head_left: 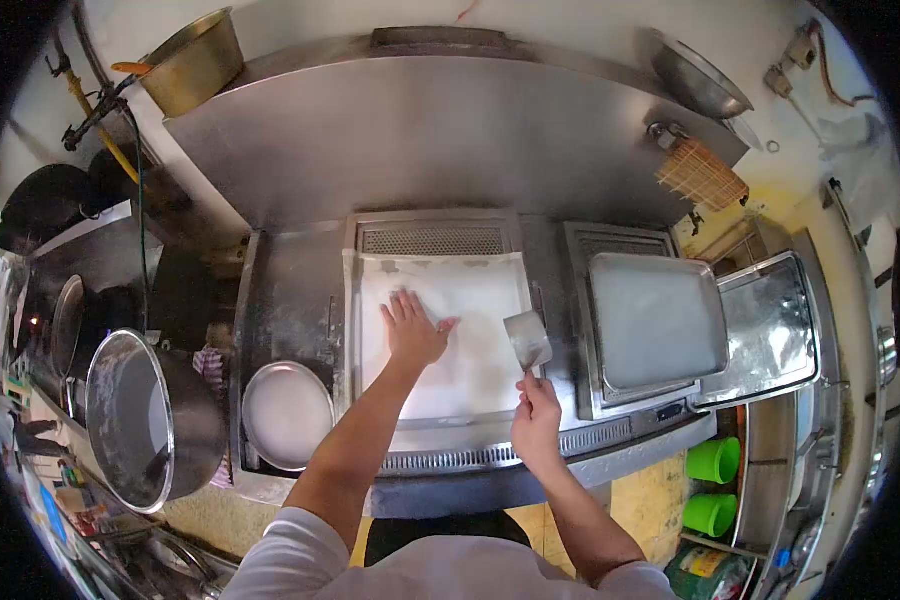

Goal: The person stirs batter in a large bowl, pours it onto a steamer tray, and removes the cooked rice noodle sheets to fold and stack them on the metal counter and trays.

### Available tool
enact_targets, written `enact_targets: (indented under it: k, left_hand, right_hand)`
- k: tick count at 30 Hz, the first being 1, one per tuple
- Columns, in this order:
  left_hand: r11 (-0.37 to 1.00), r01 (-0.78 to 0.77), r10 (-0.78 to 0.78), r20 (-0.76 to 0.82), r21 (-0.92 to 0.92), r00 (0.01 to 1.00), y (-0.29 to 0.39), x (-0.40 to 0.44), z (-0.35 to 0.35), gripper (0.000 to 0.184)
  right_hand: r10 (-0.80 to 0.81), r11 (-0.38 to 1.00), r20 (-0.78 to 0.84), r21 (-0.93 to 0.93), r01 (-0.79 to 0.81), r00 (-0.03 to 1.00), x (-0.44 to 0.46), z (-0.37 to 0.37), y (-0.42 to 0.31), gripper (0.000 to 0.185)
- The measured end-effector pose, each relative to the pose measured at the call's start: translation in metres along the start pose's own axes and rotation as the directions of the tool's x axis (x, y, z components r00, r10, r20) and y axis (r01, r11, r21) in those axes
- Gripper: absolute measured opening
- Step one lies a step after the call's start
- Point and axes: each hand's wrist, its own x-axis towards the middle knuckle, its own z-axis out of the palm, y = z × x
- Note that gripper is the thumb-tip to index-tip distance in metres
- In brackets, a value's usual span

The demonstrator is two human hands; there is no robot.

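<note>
My left hand (417,332) lies flat on a white sheet (470,375), its fingers spread and thumb out to the right. The sheet covers a rectangular area at the middle of the steel counter, and its far edge looks wrinkled. My right hand (537,415) is closed around the handle of a wide-bladed metal scraper (527,338). The scraper's blade points away from me, over or near the sheet's right edge; whether it touches is unclear.
A rectangular metal tray (660,320) with a whitish surface stands on the right, beside a shiny tray (767,330). At left are a round pan (288,415) and a large pot (170,420). Green containers (712,460) sit low right. A steel backsplash (440,140) rises behind.
</note>
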Motion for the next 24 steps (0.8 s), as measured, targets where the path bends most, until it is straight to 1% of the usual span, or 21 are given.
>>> enact_targets:
  k: [3,6,8,10,13,14,15,17,19,20,21,22,23,24]
  left_hand:
    - [0.999,-0.015,0.013,0.028,0.046,1.0,0.033,0.018,0.007,0.099]
    - [0.997,-0.081,0.081,0.026,0.003,0.996,0.066,0.029,0.014,0.099]
    - [0.988,-0.154,0.152,0.077,0.026,0.985,0.083,0.029,0.016,0.097]
    - [0.967,-0.241,0.229,0.129,0.086,0.965,0.093,0.019,0.006,0.092]
    - [0.934,-0.351,0.344,0.089,0.074,0.935,0.087,-0.003,-0.004,0.088]
    - [0.935,-0.354,0.355,0.055,-0.03,0.933,0.08,-0.014,-0.01,0.082]
    - [0.93,-0.349,0.349,-0.018,-0.117,0.937,0.071,-0.026,-0.015,0.078]
    - [0.892,-0.349,0.314,-0.162,-0.288,0.936,0.045,-0.052,-0.021,0.07]
    - [0.89,-0.315,0.235,-0.26,-0.33,0.937,0.006,-0.073,-0.025,0.06]
    - [0.886,-0.299,0.192,-0.305,-0.355,0.933,-0.017,-0.084,-0.027,0.055]
    - [0.867,-0.277,0.111,-0.381,-0.415,0.918,-0.041,-0.094,-0.03,0.047]
    - [0.882,-0.209,0.042,-0.372,-0.422,0.927,-0.071,-0.104,-0.024,0.046]
    - [0.898,-0.148,-0.037,-0.405,-0.415,0.913,-0.101,-0.113,-0.02,0.042]
    - [0.908,-0.08,-0.119,-0.436,-0.412,0.892,-0.128,-0.124,-0.016,0.038]
  right_hand:
    - [-0.011,1.0,0.014,0.006,0.011,1.0,-0.003,-0.009,0.002,0.051]
    - [0.004,1.0,0.047,0.006,-0.004,0.999,-0.004,-0.014,0.006,0.051]
    - [0.013,1.0,0.05,0.009,-0.013,0.999,-0.004,-0.015,0.005,0.052]
    - [-0.025,1.0,0.05,-0.002,0.025,0.998,0.0,-0.016,0.009,0.053]
    - [-0.067,0.998,0.032,-0.005,0.068,0.997,0.011,-0.017,0.005,0.058]
    - [-0.084,0.996,0.031,-0.008,0.085,0.996,0.015,-0.016,0.006,0.06]
    - [-0.101,0.995,0.029,-0.01,0.101,0.994,0.02,-0.015,0.006,0.062]
    - [-0.105,0.993,0.041,-0.041,0.107,0.994,0.031,-0.012,0.008,0.061]
    - [-0.135,0.988,0.034,-0.073,0.137,0.99,0.043,-0.001,0.017,0.061]
    - [-0.067,0.993,0.08,-0.096,0.075,0.994,0.05,0.001,0.015,0.058]
    - [-0.076,0.99,0.092,-0.115,0.086,0.993,0.057,0.004,0.017,0.057]
    - [-0.086,0.986,0.102,-0.135,0.1,0.991,0.065,0.008,0.023,0.055]
    - [-0.097,0.981,0.117,-0.156,0.114,0.988,0.072,0.014,0.03,0.054]
    - [-0.197,0.961,0.079,-0.182,0.208,0.977,0.078,0.02,0.04,0.052]
